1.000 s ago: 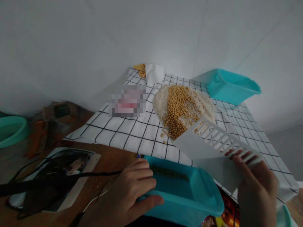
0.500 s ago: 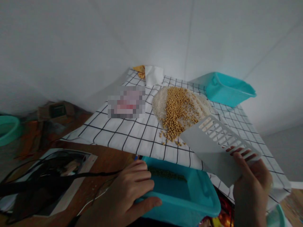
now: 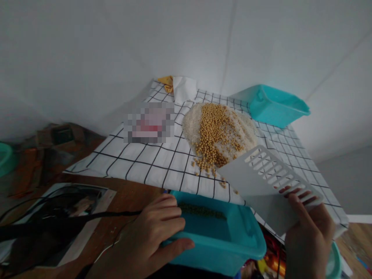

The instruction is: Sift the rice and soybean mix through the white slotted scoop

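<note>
My left hand [image 3: 159,226] grips the left end of a teal plastic bin [image 3: 221,248], fingers over its rim. Inside the bin, small dark green beans [image 3: 203,210] lie along the far side. In my right hand [image 3: 310,223] is a flat grey slotted board [image 3: 255,186], fingers through some slots. The board slants over the table's front edge, its far left corner beside a pile of yellow soybeans [image 3: 210,131]. White grains like rice [image 3: 192,122] lie around and under the soybeans. Several loose beans are scattered near the edge.
A black-and-white checked cloth [image 3: 145,162] covers the table. Another teal bin [image 3: 276,106] stands at the back right. White paper [image 3: 184,89], a yellow cloth [image 3: 167,83] and a pixelated item [image 3: 151,123] lie on the left. Black cables [image 3: 87,217] run at lower left.
The view has shifted slightly. The board has edged toward the front of the table, and a few soybeans have moved to the edge beside it. My left hand keeps its grip on the bin.
</note>
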The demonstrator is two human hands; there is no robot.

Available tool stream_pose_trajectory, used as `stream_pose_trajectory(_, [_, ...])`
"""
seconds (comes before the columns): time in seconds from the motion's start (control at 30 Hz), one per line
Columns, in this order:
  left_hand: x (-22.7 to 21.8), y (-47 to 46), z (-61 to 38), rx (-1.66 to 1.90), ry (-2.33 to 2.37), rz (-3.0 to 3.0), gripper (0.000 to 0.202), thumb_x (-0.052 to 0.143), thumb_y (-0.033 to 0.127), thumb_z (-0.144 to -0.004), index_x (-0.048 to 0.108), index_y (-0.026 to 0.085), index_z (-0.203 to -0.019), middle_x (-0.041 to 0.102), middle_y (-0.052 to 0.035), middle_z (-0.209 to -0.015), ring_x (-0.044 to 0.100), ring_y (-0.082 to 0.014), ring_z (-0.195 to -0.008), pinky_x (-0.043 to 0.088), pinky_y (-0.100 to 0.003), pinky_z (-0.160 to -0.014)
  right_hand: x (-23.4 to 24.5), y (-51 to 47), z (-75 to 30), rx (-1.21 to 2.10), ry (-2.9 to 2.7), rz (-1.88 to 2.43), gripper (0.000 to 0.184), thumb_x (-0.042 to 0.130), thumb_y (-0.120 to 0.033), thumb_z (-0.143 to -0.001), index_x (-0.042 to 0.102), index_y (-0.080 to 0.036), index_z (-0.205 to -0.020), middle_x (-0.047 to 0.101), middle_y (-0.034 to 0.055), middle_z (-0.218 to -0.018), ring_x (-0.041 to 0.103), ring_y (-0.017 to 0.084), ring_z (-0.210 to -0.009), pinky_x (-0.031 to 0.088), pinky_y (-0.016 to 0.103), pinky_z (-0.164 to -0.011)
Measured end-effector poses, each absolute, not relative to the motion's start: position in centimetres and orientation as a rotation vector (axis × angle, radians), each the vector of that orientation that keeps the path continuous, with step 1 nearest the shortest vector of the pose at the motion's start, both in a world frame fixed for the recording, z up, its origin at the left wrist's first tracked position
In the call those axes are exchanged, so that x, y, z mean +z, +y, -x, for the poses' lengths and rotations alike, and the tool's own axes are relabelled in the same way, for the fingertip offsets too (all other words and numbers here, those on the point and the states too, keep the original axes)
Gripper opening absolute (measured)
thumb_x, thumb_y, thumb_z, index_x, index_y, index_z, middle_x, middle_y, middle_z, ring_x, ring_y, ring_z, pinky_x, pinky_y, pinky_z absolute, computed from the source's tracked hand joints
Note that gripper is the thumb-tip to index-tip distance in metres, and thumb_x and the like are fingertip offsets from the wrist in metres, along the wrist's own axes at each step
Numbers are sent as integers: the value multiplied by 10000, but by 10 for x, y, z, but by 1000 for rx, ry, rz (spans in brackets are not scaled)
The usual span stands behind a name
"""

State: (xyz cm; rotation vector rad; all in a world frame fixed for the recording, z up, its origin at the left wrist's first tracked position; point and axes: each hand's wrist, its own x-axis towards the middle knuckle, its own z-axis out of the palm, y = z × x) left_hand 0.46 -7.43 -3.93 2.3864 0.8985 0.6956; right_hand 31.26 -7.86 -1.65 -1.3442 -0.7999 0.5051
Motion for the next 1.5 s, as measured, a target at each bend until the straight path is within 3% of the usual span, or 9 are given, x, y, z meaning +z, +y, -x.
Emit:
stream_pose_trajectory(0.27, [-39,-75,-4,693,900,-2377,431,385,427,-1048,403,193,-686,448,34,-666,489,-148,-693,379,-328,-816,-20,-78,-311,482,-807,1277,175,796,-244,-715,635,-176,-708,658,-1,-756,638,167,-797,485,295,-777])
stream_pose_trajectory(0.5, [-40,-74,-5,702,903,-2384,423,396,411,-1045,413,193,-683,463,29,-673,483,-152,-699,376,-330,-810,-15,-85,-314,539,-851,1358,150,778,-292,-729,678,-182,-746,665,31,-774,639,196,-796,487,310,-732])
stream_pose_trajectory(0.63, [-40,-74,-4,712,906,-2374,435,385,420,-1049,408,191,-680,453,34,-665,487,-145,-694,378,-327,-821,-20,-85,-330,409,-857,1428,234,825,-341,-657,675,-178,-735,639,19,-810,615,183,-811,463,282,-706])
stream_pose_trajectory(0.83, [-40,-76,-4,710,913,-2381,429,381,422,-1049,415,191,-688,461,31,-668,487,-148,-693,382,-333,-820,-18,-80,-324,394,-812,1438,192,766,-329,-742,643,-182,-750,641,-1,-792,613,164,-808,461,281,-752])
stream_pose_trajectory(1.1, [-42,-76,-6,705,905,-2390,423,393,407,-1046,407,192,-682,439,35,-665,481,-144,-694,390,-328,-827,-14,-61,-305,439,-837,1233,193,786,-257,-702,612,-172,-694,625,-6,-756,631,162,-805,480,319,-819])
stream_pose_trajectory(1.23, [-40,-76,-6,689,918,-2387,413,411,397,-1040,422,193,-681,449,34,-667,481,-147,-694,395,-330,-823,-10,-62,-299,493,-845,1234,150,768,-240,-726,633,-177,-745,625,-13,-766,629,156,-788,478,317,-806])
stream_pose_trajectory(1.37, [-40,-77,-5,698,904,-2382,418,416,406,-1037,417,194,-676,452,31,-665,476,-150,-687,393,-331,-792,-8,-66,-296,491,-866,1220,182,785,-246,-701,617,-180,-678,598,-18,-713,620,163,-766,475,316,-787])
stream_pose_trajectory(1.5, [-41,-77,-4,701,896,-2378,425,404,417,-1041,405,196,-679,448,33,-661,479,-149,-683,390,-331,-796,-6,-69,-292,531,-823,1312,153,773,-268,-727,653,-177,-753,641,9,-793,630,183,-813,477,337,-811])
